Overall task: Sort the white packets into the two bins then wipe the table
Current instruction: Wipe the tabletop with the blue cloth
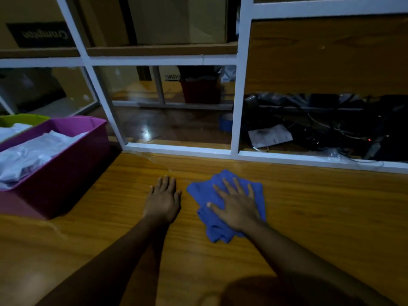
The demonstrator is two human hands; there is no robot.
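Place: an office or storeroom, dimly lit — which of the two cannot be told.
Bench: wood-grain laminate top, butting against a partition at its far edge.
Partition: white-framed glass panes with a wooden panel at the upper right.
Behind the glass: stacked cardboard boxes, one printed with lettering, a shiny floor, and a tangle of dark cables — storage clutter.
Bins: a purple bin and a green bin at the bench's left edge.
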